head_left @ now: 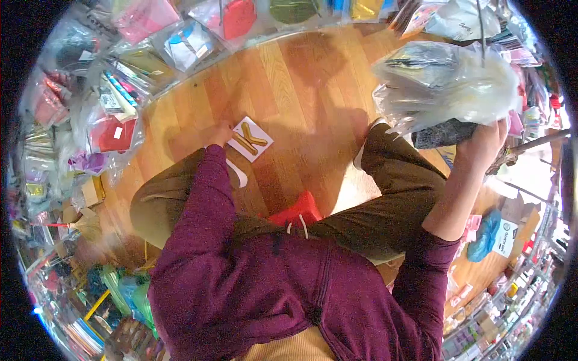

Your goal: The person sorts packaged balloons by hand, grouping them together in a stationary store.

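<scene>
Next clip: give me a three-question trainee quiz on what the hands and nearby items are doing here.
1. True or false: the right hand is raised with a bundle of clear plastic bags in its grip.
2. What is the left hand touching? A) a broom B) a white card with gold strips C) a blue bag
3. What surface is the card lying on?

Key: 1 true. 2 B. 3 The wooden floor.
</scene>
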{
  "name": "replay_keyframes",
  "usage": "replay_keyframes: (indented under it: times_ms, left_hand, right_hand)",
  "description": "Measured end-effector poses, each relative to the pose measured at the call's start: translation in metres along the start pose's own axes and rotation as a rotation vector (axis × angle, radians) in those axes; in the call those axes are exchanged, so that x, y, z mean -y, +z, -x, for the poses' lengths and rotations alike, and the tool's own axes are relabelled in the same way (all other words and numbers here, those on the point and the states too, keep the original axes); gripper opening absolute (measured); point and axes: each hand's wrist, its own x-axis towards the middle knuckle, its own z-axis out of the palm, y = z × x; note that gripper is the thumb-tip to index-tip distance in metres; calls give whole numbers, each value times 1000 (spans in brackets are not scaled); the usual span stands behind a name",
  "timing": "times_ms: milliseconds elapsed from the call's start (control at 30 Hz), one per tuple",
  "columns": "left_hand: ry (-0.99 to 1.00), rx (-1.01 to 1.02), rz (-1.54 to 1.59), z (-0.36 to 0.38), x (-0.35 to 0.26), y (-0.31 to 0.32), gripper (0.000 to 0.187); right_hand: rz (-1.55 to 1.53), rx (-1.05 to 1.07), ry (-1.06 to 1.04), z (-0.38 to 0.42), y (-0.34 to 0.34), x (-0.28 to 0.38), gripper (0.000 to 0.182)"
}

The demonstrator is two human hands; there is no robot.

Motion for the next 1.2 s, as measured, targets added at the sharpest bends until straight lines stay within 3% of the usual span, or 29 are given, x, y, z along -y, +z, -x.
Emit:
replay_keyframes:
  times_ms: [33, 67, 133, 267, 333, 400, 467, 533, 600, 900, 967, 1200]
  left_hand:
    - [68, 93, 189, 2, -2, -7, 18]
    - [68, 76, 183, -8, 8, 0, 18]
    - [190, 107, 403, -39, 37, 19, 20]
    - [277, -88, 417, -6, -45, -79, 14]
    - [326, 68, 466, 17, -92, -142, 13]
    - [562, 23, 594, 11, -103, -175, 15]
    - [624, -147, 380, 39, -136, -229, 14]
    - [839, -151, 548, 69, -163, -268, 11]
    - [819, -184, 551, 101, -184, -298, 9]
    - [1021, -249, 759, 156, -223, -335, 10]
    - [1064, -243, 767, 153, -226, -336, 9]
    - [1157, -254, 784, 165, -236, -343, 12]
  right_hand:
    - [-155, 15, 61, 1, 3, 3, 26]
    - [-311, 31, 123, 3, 5, 6, 27]
    - [-304, -3, 161, 8, 9, 15, 28]
    - [-362, 107, 102, 1, 6, -1, 30]
    - [-341, 116, 128, 2, 10, 3, 31]
    - [-352, 179, 112, 4, 12, 9, 32]
    - [-350, 197, 81, 0, 17, -3, 30]
    - [-362, 234, 65, 4, 21, 2, 30]
    - [-371, 293, 81, 8, 25, 8, 29]
    - [-242, 495, -23, 20, 44, 8, 31]
    - [-282, 611, -40, 22, 47, 13, 33]
    - [-357, 722, -51, 28, 53, 15, 32]
